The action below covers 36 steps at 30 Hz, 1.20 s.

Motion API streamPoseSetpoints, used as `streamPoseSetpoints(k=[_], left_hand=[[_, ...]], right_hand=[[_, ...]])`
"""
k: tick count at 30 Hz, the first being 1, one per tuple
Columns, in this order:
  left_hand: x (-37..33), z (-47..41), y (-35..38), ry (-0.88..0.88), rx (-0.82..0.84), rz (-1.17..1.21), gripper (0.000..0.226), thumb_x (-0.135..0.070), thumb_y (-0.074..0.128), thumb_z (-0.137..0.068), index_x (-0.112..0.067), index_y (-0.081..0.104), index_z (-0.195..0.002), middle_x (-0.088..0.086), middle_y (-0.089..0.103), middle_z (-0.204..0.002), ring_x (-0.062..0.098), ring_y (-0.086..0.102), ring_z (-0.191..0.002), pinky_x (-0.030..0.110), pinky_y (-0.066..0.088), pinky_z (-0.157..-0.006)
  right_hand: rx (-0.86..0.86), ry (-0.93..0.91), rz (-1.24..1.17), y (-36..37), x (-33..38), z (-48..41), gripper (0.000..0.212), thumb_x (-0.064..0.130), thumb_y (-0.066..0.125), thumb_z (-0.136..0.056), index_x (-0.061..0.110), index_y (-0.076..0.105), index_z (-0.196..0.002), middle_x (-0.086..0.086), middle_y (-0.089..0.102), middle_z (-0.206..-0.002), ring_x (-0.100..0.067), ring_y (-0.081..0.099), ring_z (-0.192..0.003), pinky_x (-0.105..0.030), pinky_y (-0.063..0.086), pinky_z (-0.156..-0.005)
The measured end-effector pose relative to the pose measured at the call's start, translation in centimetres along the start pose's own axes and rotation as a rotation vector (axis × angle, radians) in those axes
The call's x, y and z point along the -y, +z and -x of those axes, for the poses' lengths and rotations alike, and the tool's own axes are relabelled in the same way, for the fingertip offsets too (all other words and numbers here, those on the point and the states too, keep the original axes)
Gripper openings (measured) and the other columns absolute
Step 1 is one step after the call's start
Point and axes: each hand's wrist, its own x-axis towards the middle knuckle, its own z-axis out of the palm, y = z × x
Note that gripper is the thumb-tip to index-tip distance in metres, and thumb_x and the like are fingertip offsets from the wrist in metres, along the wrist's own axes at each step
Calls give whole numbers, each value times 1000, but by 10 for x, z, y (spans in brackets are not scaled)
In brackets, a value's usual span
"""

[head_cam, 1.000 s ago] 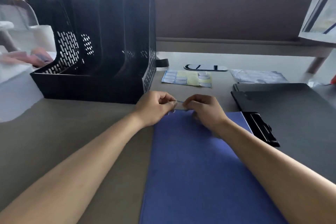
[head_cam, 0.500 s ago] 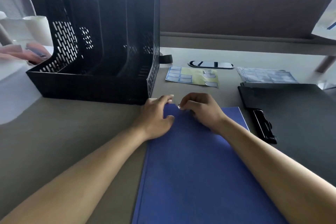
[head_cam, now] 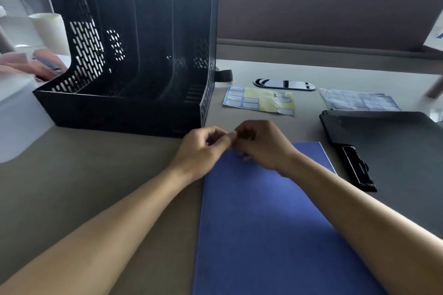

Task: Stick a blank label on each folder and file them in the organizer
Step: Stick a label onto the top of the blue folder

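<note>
A blue folder [head_cam: 263, 223] lies flat on the table in front of me. At its far edge my left hand [head_cam: 203, 148] and my right hand [head_cam: 261, 143] meet fingertip to fingertip, all fingers curled. They pinch a small label between them, which the fingers almost wholly hide. The black mesh organizer [head_cam: 134, 55] stands at the back left with its slots empty, just beyond my left hand. A yellow backing sheet with blue-edged blank labels [head_cam: 259, 100] lies beyond my hands.
A black folder [head_cam: 395, 151] with a clip [head_cam: 357, 167] lies to the right of the blue one. More label sheets [head_cam: 359, 100] and a black oval object [head_cam: 285, 84] lie behind. A white cup [head_cam: 50, 31] and pink cloth [head_cam: 36, 64] sit far left.
My left hand had pressed flat on the folder's corner; it has lifted and curled, and its fingertips now meet my right hand's again. The view has tilted down and closer.
</note>
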Motion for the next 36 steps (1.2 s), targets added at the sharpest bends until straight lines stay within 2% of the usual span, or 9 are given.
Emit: streamPoseSetpoints(k=[5,8,11,15,21,27,31,34,36], left_hand=[[3,-5,-6,-34,50,54,6,-19,76,-84,-17,71,-88,3,73,-81,7,59,-69,25,47,-67],[5,-7,-6,-28,62,73,12,-9,74,-85,-20,71,-88,4,73,-83,5,59,-71,20,48,-68],[6,-7,-5,-14,-19,81,16,-9,73,-86,-24,70,-89,8,73,-88,7,58,-72,25,47,-71],[7,-7,0,-10,-116,114,16,-10,72,-87,-24,69,-93,-6,68,-78,6,58,-71,22,47,-68],[5,-7,-1,-22,-99,158,16,-8,70,-88,-23,66,-86,5,60,-68,13,51,-65,21,41,-59],[-1,-11,-10,-115,-29,407,13,-9,76,-77,-21,73,-74,2,66,-71,5,60,-70,13,46,-73],[-1,-11,-14,-146,-2,579,13,-19,76,-64,-21,79,-77,-1,74,-81,7,67,-83,18,47,-83],[0,-8,-10,-134,-9,457,22,-22,76,-68,-18,78,-89,1,77,-92,9,69,-92,16,50,-83],[2,-5,-8,-87,-21,289,29,-21,78,-74,-24,74,-102,-2,76,-99,8,68,-96,15,50,-83]], right_hand=[[-5,-48,16,-1,-9,1,12,7,65,-88,16,67,-81,2,64,-62,-9,57,-52,-24,46,-56],[14,-38,-43,-4,-13,-2,11,5,65,-90,13,67,-83,2,63,-61,-9,58,-50,-20,44,-52],[18,-23,-119,-4,-15,-3,11,2,63,-91,10,68,-87,-3,66,-64,-10,59,-52,-25,49,-57],[32,3,-188,-6,-16,-4,10,-1,64,-90,8,67,-87,0,67,-61,-10,60,-53,-28,54,-60],[15,48,-247,-9,-13,-3,9,1,67,-88,8,68,-84,-3,67,-61,-16,61,-56,-31,54,-63],[51,115,-432,-12,-10,-4,14,-2,68,-88,9,69,-80,-3,65,-65,-12,60,-56,-20,53,-57],[48,124,-527,-15,-11,-3,9,2,69,-88,9,69,-82,-4,62,-63,-13,59,-56,-20,53,-57],[20,86,-451,-14,-10,2,6,4,71,-87,10,70,-88,-2,64,-64,-13,59,-57,-23,55,-60],[-2,43,-329,-12,-9,5,14,5,75,-84,15,70,-91,0,68,-72,-14,60,-57,-27,56,-63]])
